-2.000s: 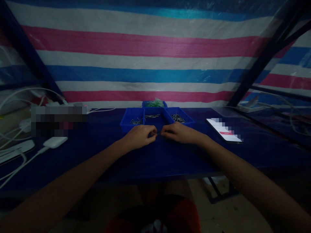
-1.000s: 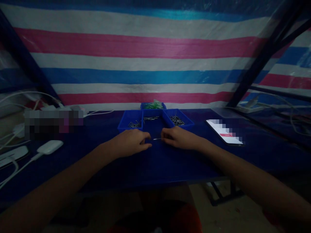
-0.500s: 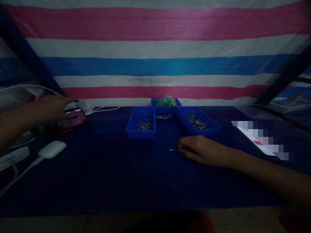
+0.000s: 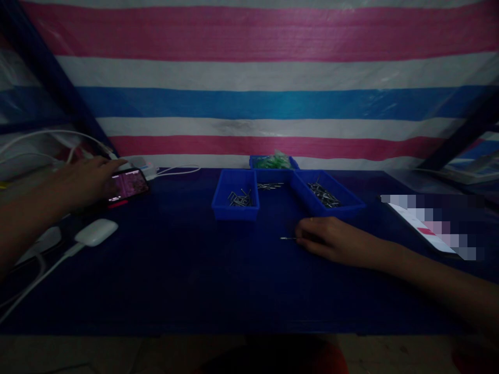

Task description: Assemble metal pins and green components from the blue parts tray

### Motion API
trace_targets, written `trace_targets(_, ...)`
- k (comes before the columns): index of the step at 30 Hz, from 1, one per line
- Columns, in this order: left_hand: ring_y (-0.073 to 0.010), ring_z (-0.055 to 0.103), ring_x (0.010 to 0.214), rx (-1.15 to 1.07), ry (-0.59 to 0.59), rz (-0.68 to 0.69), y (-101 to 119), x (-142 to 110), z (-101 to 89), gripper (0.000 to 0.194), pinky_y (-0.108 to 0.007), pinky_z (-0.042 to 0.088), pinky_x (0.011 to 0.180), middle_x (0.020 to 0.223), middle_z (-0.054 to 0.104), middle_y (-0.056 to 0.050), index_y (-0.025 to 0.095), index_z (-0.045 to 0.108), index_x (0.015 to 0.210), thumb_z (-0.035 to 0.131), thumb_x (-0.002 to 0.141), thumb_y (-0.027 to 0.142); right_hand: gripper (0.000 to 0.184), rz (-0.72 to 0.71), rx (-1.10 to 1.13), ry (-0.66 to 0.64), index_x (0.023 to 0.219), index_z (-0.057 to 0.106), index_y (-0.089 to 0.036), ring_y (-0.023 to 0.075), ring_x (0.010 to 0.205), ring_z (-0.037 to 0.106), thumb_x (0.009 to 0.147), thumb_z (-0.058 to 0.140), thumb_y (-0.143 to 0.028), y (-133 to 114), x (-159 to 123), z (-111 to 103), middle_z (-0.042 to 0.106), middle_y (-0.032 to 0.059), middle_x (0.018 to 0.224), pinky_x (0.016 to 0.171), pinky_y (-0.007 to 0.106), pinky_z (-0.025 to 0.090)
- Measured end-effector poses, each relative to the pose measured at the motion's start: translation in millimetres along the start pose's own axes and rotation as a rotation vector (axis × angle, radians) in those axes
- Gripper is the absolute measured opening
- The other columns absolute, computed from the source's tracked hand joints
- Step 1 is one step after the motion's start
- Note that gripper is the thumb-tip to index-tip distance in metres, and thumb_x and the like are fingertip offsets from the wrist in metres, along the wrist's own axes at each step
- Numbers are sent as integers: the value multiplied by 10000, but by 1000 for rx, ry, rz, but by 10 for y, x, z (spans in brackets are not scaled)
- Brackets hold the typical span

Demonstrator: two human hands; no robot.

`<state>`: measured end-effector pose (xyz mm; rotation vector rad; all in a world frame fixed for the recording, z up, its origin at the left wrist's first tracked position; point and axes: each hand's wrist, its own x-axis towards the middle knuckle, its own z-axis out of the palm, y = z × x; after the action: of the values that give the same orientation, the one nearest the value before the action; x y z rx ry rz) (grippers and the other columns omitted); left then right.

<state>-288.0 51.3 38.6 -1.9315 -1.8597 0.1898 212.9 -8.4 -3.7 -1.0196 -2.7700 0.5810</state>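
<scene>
My right hand (image 4: 319,236) rests on the blue table in front of the right-hand bin, its fingers closed on a thin metal pin (image 4: 287,238) whose end sticks out to the left. On the left, my left hand (image 4: 88,176) reaches to a lit phone (image 4: 128,186), fingers stretched along its left and top edge. Small metal pins lie in a left blue bin (image 4: 235,213) and a right blue bin (image 4: 335,212). More pins (image 4: 270,186) lie between these two bins.
Behind them, another blue bin (image 4: 255,162) holds a plastic bag with green contents (image 4: 275,160). A white charger-like block (image 4: 96,232) with cables lies at the left. A tablet-like device (image 4: 423,228), partly blurred out, lies at the right. A striped sheet (image 4: 249,104) hangs behind the table.
The whole view has shifted slightly, so things appear farther right. My left fingers have drawn back from the phone's screen towards its edge. My right hand stays put with the pin.
</scene>
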Motion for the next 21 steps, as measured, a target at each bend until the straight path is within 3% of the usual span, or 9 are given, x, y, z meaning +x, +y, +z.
trace_targets(4, -196, 436, 966, 27, 38, 56, 74, -64, -92, 732, -245, 274, 757, 1142, 439, -123, 59, 306, 1266, 76, 825, 595, 67, 8, -1, 3, 794, 491, -190, 102, 620, 507, 824, 432, -199, -6, -2, -2, 540, 0, 726, 589, 237, 378)
trace_targets(7, -166, 415, 951, -20, 230, 68, 175, -109, -270, 794, -254, 279, 761, 1110, 432, -92, 32, 309, 1251, 62, 778, 619, 68, 4, -7, 10, 791, 489, -189, 105, 619, 506, 823, 431, -202, -11, -5, -6, 541, 0, 723, 586, 238, 375)
trace_targets(9, -122, 391, 952, -79, 376, 137, 343, -184, -451, 715, -266, 278, 788, 1081, 438, -56, 43, 341, 1236, 111, 803, 563, 72, -2, -11, 9, 782, 485, -186, 107, 620, 504, 823, 427, -199, -14, -5, -8, 539, 1, 721, 587, 238, 374)
trace_targets(12, -93, 385, 932, -189, 594, 287, 821, -405, -770, 501, -291, 314, 829, 1037, 476, -42, 46, 432, 1146, 235, 874, 418, 79, -7, -18, 6, 787, 485, -182, 112, 627, 506, 827, 422, -209, -18, 2, -8, 541, 6, 726, 591, 240, 376)
trace_targets(14, -98, 434, 899, -234, 644, 507, 1262, -597, -958, 340, -256, 361, 792, 995, 518, -44, 81, 488, 1079, 322, 888, 308, 89, -1, -25, 8, 791, 484, -183, 114, 627, 508, 834, 415, -219, -20, 7, -6, 541, 6, 725, 590, 241, 377)
trace_targets(16, -114, 503, 777, -216, 630, 706, 1733, -775, -1091, 217, -230, 396, 664, 868, 563, -21, 150, 535, 980, 390, 865, 263, 98, 4, -32, 9, 791, 481, -185, 113, 617, 509, 842, 409, -229, -20, 10, -2, 538, 1, 715, 584, 238, 376)
trace_targets(19, -152, 533, 623, -259, 490, 731, 2352, -927, -1170, 157, -240, 367, 473, 708, 549, -10, 177, 532, 869, 410, 848, 274, 97, -4, -45, 22, 797, 477, -186, 111, 612, 512, 846, 410, -235, -9, 6, 7, 540, -1, 712, 578, 233, 376)
trace_targets(21, -165, 540, 566, -307, 473, 755, 2645, -937, -1163, 151, -244, 332, 406, 680, 541, -11, 179, 520, 830, 411, 843, 284, 96, -17, -59, 39, 794, 472, -184, 112, 618, 516, 847, 407, -231, 7, -2, 13, 542, 2, 713, 579, 232, 378)
